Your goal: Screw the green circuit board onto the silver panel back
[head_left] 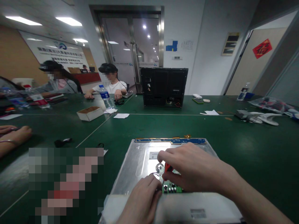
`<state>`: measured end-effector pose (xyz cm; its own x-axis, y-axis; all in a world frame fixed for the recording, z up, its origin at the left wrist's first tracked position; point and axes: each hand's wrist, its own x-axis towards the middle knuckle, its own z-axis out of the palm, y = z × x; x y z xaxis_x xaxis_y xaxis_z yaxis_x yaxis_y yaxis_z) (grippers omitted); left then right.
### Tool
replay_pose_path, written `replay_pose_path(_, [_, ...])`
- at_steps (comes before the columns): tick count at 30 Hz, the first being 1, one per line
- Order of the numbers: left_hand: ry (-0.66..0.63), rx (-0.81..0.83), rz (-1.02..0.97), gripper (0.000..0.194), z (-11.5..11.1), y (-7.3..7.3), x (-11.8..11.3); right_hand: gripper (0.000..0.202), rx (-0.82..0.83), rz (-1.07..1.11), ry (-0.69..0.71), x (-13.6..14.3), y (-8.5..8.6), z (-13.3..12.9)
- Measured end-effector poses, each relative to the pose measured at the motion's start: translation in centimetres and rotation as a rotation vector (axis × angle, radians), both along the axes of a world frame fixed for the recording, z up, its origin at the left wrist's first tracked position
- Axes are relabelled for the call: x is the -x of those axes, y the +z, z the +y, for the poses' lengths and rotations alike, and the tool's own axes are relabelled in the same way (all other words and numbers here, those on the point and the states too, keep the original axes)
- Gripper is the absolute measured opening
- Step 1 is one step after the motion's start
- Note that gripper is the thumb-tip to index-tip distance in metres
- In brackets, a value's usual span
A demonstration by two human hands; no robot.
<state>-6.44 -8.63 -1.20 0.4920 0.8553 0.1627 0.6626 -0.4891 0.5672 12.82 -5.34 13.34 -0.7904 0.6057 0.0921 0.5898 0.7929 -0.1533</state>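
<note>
A metal-backed display panel [127, 169] lies flat in front of me, with a blue circuit strip [154, 141] along its far edge. My right hand [196, 166] is closed around the red handle of a screwdriver [168, 168], whose thin shaft points down at a green circuit board [173, 189] on the panel. Beside that shaft, my left hand [143, 197] rests low over the panel, fingers bent together; what they pinch, if anything, is hidden. A round metal piece [160, 168] sits just beyond the left fingertips. Part of the green board is covered by my hands.
On the green table [112, 132] a black monitor housing [164, 87] stands upright at the back. A small open box [90, 113] and a water bottle [105, 97] are left of it. Cables and bags [257, 116] lie right. Two people sit across; another person's hands [15, 137] are at left.
</note>
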Motion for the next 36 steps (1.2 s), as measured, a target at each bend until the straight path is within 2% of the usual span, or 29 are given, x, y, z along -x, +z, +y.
replay_pose_path(11, [-0.002, -0.069, 0.003, 0.015, 0.17, -0.46, -0.11, 0.016, -0.009, 0.008, 0.016, -0.06, 0.24, -0.27])
replay_pose_path(19, [0.009, -0.063, -0.006, 0.018, 0.17, -0.37, -0.05, 0.01, -0.006, -0.001, -0.004, -0.1, 0.11, -0.04])
replay_pose_path(29, [0.01, -0.064, 0.009, 0.014, 0.09, -0.13, -0.08, 0.016, -0.004, 0.012, 0.035, -0.29, 0.12, -0.32])
replay_pose_path(36, [0.001, -0.051, -0.004, 0.018, 0.11, -0.03, -0.12, 0.011, -0.003, 0.007, 0.0, -0.05, 0.06, 0.0])
